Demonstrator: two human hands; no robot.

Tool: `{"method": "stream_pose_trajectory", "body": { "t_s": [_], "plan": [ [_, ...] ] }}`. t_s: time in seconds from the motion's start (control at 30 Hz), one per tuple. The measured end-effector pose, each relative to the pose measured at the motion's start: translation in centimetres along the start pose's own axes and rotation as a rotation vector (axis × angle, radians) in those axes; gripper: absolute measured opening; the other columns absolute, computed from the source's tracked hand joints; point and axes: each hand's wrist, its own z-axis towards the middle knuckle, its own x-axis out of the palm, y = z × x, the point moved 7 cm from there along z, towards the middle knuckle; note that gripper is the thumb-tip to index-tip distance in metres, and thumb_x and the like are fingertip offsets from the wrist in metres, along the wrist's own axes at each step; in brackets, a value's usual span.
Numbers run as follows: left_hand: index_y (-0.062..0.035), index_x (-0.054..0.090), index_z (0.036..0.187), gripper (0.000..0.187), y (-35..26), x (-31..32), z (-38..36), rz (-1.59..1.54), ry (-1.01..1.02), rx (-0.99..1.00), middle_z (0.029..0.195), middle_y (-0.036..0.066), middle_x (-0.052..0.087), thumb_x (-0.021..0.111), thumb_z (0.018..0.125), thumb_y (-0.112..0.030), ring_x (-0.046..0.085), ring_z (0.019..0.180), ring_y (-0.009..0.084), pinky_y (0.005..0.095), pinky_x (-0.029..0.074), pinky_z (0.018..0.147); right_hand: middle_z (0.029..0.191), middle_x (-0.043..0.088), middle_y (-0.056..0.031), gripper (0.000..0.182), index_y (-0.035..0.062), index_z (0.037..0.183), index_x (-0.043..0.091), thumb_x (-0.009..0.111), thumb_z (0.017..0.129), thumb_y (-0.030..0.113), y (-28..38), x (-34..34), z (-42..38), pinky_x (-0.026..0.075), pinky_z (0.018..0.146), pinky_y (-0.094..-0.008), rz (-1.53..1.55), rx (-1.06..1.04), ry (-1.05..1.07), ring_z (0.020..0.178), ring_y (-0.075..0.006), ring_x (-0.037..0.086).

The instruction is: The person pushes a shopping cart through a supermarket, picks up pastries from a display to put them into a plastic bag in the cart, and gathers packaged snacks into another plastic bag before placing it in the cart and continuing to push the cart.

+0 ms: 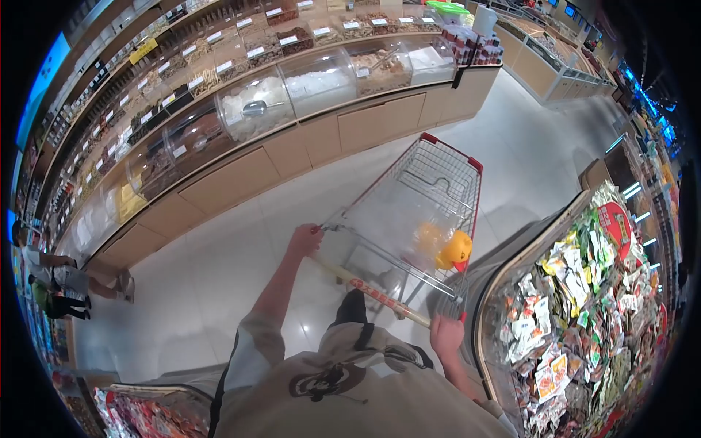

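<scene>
My left hand [307, 239] is closed round the left end of the handle of a shopping cart [438, 175]. At the right end of the same handle [376, 293], my right hand [447, 334] is wrapped round the bar. The cart is a wire basket with red corners, tilted in view ahead of me. Inside it, near the right side, lies a yellow duck [456, 250] with an orange-red beak, next to clear plastic.
Bulk food bins [254, 109] with clear covers run along a wooden counter at the left and ahead. A bin of packaged snacks [577, 306] stands close on the right, another [153, 412] at the lower left. People [62, 288] are at the far left.
</scene>
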Motion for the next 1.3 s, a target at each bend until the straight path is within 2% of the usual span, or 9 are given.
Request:
{"method": "stream_pose_trajectory", "body": {
  "t_s": [0.53,0.63,0.73,0.83,0.93,1.0,1.07,1.17,1.3],
  "plan": [
    [-0.0100,0.066,0.092,0.033,-12.8,2.8,20.6,0.455,0.029,0.309,0.083,0.014,0.067,0.059,0.071,-0.034,0.064,0.082,0.0330,0.0430,0.051,0.076,0.087,0.066,-0.0218,0.049,0.0012,0.091,0.066,0.031,0.091,0.035,-3.7,5.8,16.4,0.046,0.085,-0.0448,0.161,0.382,0.796,0.089,-0.0385,0.062],
    [-0.0098,0.065,0.094,0.034,-14.5,4.3,22.7,0.423,0.021,0.348,0.085,0.014,0.067,0.059,0.072,-0.035,0.064,0.085,0.0332,0.0436,0.050,0.078,0.079,0.064,-0.0240,0.046,0.0011,0.082,0.065,0.038,0.089,0.038,-4.4,6.2,18.8,0.047,0.076,-0.0440,0.259,0.168,0.543,0.080,-0.0399,0.062],
    [-0.0081,0.063,0.095,0.036,-16.5,6.3,25.1,0.416,0.056,0.360,0.087,0.015,0.067,0.059,0.073,-0.036,0.064,0.086,0.0337,0.0440,0.049,0.079,0.078,0.062,-0.0252,0.034,0.0010,0.084,0.062,0.046,0.088,0.030,-6.3,6.9,20.3,0.046,0.076,-0.0476,-0.074,0.060,0.453,0.079,-0.0449,0.058],
    [-0.0071,0.062,0.097,0.037,-18.8,7.9,26.6,0.396,0.078,0.362,0.087,0.015,0.067,0.058,0.074,-0.036,0.064,0.088,0.0336,0.0437,0.049,0.081,0.076,0.062,-0.0196,0.017,0.0014,0.086,0.061,0.049,0.085,0.014,-9.5,6.2,22.1,0.047,0.071,-0.0441,0.088,0.431,0.378,0.073,-0.0384,0.060],
    [-0.0072,0.061,0.096,0.035,-19.9,10.3,29.1,0.374,0.080,0.301,0.087,0.015,0.067,0.057,0.076,-0.036,0.064,0.089,0.0331,0.0440,0.049,0.080,0.074,0.061,-0.0112,0.011,0.0010,0.086,0.059,0.051,0.081,0.006,-13.8,4.8,25.2,0.047,0.066,-0.0371,0.691,0.612,0.095,0.071,-0.0254,0.061],
    [-0.0075,0.061,0.094,0.033,-20.7,12.0,31.7,0.433,0.104,0.286,0.085,0.015,0.067,0.056,0.078,-0.036,0.064,0.087,0.0325,0.0442,0.050,0.079,0.078,0.060,-0.0071,0.015,-0.0003,0.089,0.059,0.050,0.081,0.007,-16.7,0.6,28.4,0.045,0.067,-0.0296,0.549,0.573,-0.190,0.077,-0.0156,0.059],
    [-0.0076,0.061,0.092,0.033,-21.9,14.1,33.4,0.563,0.171,0.308,0.082,0.013,0.067,0.054,0.081,-0.038,0.065,0.083,0.0315,0.0439,0.050,0.078,0.088,0.060,-0.0112,0.016,-0.0023,0.094,0.058,0.055,0.081,0.006,-20.9,-2.2,29.9,0.044,0.076,-0.0327,0.406,0.584,-0.482,0.083,-0.0214,0.056],
    [-0.0033,0.060,0.087,0.042,-24.2,16.3,36.2,0.476,0.581,0.045,0.077,0.013,0.065,0.048,0.087,-0.043,0.065,0.071,0.0281,0.0403,0.053,0.071,0.103,0.058,-0.0150,0.027,-0.0044,0.104,0.055,0.056,0.084,0.014,-25.2,-2.5,30.9,0.041,0.085,-0.0377,-0.192,0.661,-0.512,0.095,-0.0263,0.054],
    [0.0027,0.060,0.084,0.059,-26.2,20.3,41.2,0.335,0.667,-0.141,0.074,0.013,0.063,0.038,0.091,-0.051,0.060,0.057,0.0228,0.0363,0.050,0.057,0.112,0.056,-0.0172,0.045,-0.0048,0.115,0.052,0.049,0.092,0.033,-37.8,9.1,29.3,0.042,0.087,-0.0387,0.511,1.028,-0.297,0.100,-0.0283,0.057]
  ]
}}
